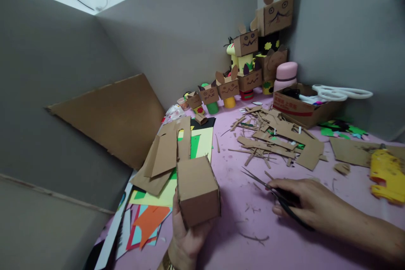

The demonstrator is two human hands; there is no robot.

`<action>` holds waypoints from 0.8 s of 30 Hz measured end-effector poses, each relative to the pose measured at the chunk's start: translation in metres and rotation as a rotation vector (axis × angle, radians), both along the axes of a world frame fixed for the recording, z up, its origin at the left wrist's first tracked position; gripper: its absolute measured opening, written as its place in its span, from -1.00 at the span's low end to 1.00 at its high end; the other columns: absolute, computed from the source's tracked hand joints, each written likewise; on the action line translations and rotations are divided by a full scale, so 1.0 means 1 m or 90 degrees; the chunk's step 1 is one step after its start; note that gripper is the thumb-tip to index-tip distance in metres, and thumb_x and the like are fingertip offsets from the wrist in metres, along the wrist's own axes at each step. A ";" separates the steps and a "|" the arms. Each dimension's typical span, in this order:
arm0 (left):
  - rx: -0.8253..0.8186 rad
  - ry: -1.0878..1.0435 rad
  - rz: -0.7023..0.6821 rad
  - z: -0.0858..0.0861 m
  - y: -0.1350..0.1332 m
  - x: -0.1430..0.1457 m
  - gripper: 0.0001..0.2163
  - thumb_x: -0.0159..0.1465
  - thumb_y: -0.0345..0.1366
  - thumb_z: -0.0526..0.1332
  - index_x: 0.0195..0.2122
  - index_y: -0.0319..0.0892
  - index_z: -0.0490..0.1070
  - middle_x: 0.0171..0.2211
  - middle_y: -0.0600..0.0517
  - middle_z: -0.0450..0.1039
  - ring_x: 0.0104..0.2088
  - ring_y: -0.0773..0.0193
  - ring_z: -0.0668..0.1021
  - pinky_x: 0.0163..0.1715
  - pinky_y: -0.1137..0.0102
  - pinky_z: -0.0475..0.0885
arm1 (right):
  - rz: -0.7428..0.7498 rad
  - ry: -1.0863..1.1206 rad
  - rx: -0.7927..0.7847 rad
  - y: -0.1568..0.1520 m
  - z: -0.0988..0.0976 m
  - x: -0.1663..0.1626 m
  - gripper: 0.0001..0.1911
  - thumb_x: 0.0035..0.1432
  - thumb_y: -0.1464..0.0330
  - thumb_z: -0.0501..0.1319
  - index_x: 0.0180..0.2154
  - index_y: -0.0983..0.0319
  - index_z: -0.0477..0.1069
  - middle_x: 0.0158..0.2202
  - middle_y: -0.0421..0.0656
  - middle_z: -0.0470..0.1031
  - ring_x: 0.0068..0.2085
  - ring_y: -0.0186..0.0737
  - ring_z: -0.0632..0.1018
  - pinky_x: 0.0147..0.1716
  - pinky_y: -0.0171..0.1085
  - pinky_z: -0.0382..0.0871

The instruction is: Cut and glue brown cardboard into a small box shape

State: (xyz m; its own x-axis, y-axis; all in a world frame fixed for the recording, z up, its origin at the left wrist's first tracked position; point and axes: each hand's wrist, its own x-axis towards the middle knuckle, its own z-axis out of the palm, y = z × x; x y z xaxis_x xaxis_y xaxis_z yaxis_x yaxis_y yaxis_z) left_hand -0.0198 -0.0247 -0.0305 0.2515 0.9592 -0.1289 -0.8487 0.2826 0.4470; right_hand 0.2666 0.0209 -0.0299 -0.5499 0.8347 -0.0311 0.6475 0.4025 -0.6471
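My left hand (185, 236) holds up a small brown cardboard box (198, 190) with flaps still attached at its top, low in the middle of the view. My right hand (305, 204) rests on the pink table (240, 236) and grips black scissors (268, 187), whose open blades point left toward the box. A gap of bare table lies between the box and the blades.
Cardboard scraps (275, 137) litter the table behind the scissors. A row of cardboard animal figures (249, 71) stands at the back corner. A carton with white scissors (341, 92) sits right, a yellow glue gun (387, 175) far right. Coloured paper sheets (148, 219) and a cardboard sheet (117, 114) lie left.
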 end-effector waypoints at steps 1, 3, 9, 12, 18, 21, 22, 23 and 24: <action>0.013 0.010 -0.004 0.000 0.000 -0.001 -0.57 0.30 -0.18 0.06 0.19 -0.13 0.27 0.04 -0.13 0.50 -0.03 0.12 0.55 -0.01 0.22 0.43 | -0.001 0.006 0.005 0.000 0.000 0.000 -0.90 0.09 0.33 0.19 -0.31 0.16 0.45 -0.45 -0.21 0.54 -0.45 -0.20 0.48 -0.44 -0.34 0.27; 0.063 0.036 -0.024 0.002 -0.002 -0.002 -0.63 0.25 -0.16 0.15 0.05 -0.14 0.43 -0.01 -0.10 0.55 -0.04 0.12 0.56 0.00 0.26 0.42 | -0.001 0.019 0.014 -0.001 -0.001 0.001 -0.88 0.09 0.33 0.19 -0.30 0.15 0.47 -0.45 -0.20 0.55 -0.45 -0.20 0.49 -0.44 -0.34 0.28; 0.123 0.313 0.090 0.019 -0.011 0.014 -0.28 -0.02 -0.28 0.42 0.18 0.13 0.22 -0.02 0.03 0.52 -0.10 0.10 0.57 -0.11 0.29 0.46 | -0.017 0.034 0.037 0.000 0.000 0.003 -0.79 0.12 0.29 0.20 -0.20 0.15 0.51 -0.35 -0.12 0.61 -0.38 -0.12 0.55 -0.39 -0.29 0.33; 0.148 0.531 0.151 0.026 -0.010 0.018 0.00 -0.20 -0.27 0.52 0.26 0.19 0.06 0.07 0.00 0.39 -0.04 0.02 0.51 -0.11 0.27 0.45 | -0.033 0.033 0.036 0.001 0.004 0.004 -0.71 0.12 0.25 0.21 -0.11 0.16 0.49 -0.32 -0.09 0.61 -0.36 -0.10 0.56 -0.37 -0.25 0.34; 0.239 0.763 0.156 0.019 -0.003 0.014 -0.02 -0.23 -0.20 0.52 0.24 0.13 0.11 0.09 -0.03 0.30 0.07 -0.04 0.41 -0.03 0.28 0.38 | 0.004 0.043 0.031 0.000 0.020 0.003 -0.71 0.07 0.29 0.25 -0.13 0.17 0.51 -0.35 -0.13 0.55 -0.35 -0.16 0.51 -0.35 -0.29 0.32; 0.248 0.777 0.149 0.017 -0.004 0.016 -0.03 -0.22 -0.17 0.51 0.24 0.15 0.11 0.08 -0.02 0.30 0.06 -0.04 0.42 -0.03 0.29 0.38 | 0.014 0.028 0.045 -0.002 0.025 0.002 -0.71 0.06 0.30 0.27 -0.12 0.12 0.52 -0.40 -0.18 0.51 -0.38 -0.20 0.49 -0.40 -0.33 0.26; 0.249 0.783 0.143 0.018 -0.004 0.016 -0.04 -0.21 -0.17 0.51 0.24 0.17 0.11 0.08 0.00 0.30 0.06 -0.03 0.42 -0.03 0.29 0.38 | 0.014 0.021 0.056 -0.002 0.025 0.002 -0.71 0.06 0.31 0.27 -0.11 0.10 0.52 -0.40 -0.19 0.51 -0.38 -0.21 0.49 -0.41 -0.33 0.25; 0.251 0.788 0.132 0.018 -0.005 0.017 -0.04 -0.20 -0.18 0.51 0.24 0.19 0.10 0.08 0.01 0.30 0.07 -0.02 0.42 -0.01 0.30 0.37 | 0.014 0.013 0.069 -0.003 0.025 0.002 -0.70 0.06 0.33 0.27 -0.11 0.09 0.51 -0.40 -0.19 0.50 -0.38 -0.21 0.48 -0.42 -0.34 0.23; 0.256 0.790 0.115 0.019 -0.005 0.017 -0.04 -0.19 -0.19 0.51 0.24 0.21 0.08 0.09 0.02 0.30 0.07 -0.01 0.42 0.00 0.30 0.36 | 0.015 0.005 0.082 -0.003 0.025 0.003 -0.70 0.07 0.35 0.26 -0.11 0.09 0.51 -0.41 -0.20 0.50 -0.39 -0.22 0.48 -0.42 -0.34 0.21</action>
State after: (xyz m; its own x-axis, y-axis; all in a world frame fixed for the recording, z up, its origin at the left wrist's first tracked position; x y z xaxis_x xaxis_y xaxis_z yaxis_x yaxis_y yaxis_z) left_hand -0.0024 -0.0297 -0.0116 0.0381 0.9920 0.1207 0.1725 -0.1255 0.9770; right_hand 0.2693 0.0177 -0.0048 -0.5693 0.8182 0.0806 0.6315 0.4979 -0.5943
